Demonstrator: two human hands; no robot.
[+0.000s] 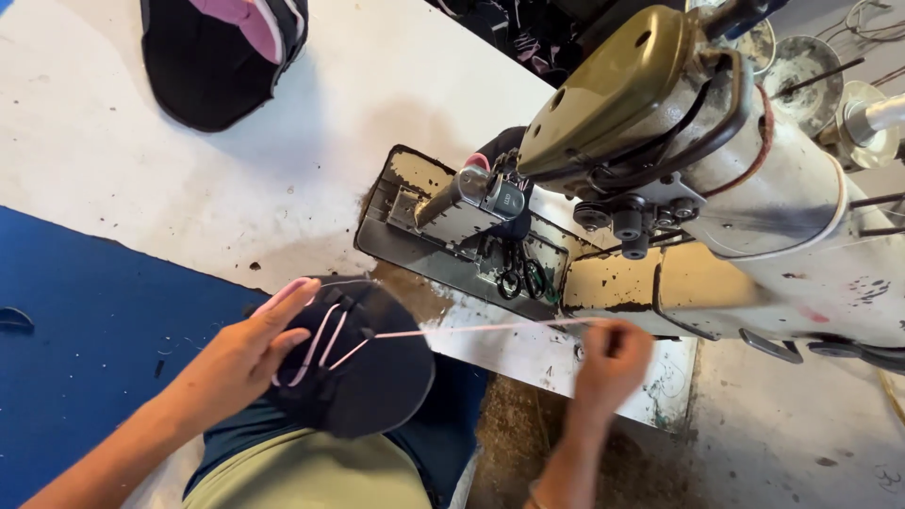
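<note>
Right grip [611,353] on lace [471,329] beside shoe upper [363,368]

Count from the head view: two hands, left hand [247,351] and right hand [613,360]. One dark shoe upper [363,372] in hand, one pink lace [481,329] stretched between the hands. One more stack of dark-and-pink uppers [224,52] at the top of the tabletop [283,160]. One sewing machine [698,188]. One pair of scissors [520,273] on its bed. One blue mat [85,330].
</note>
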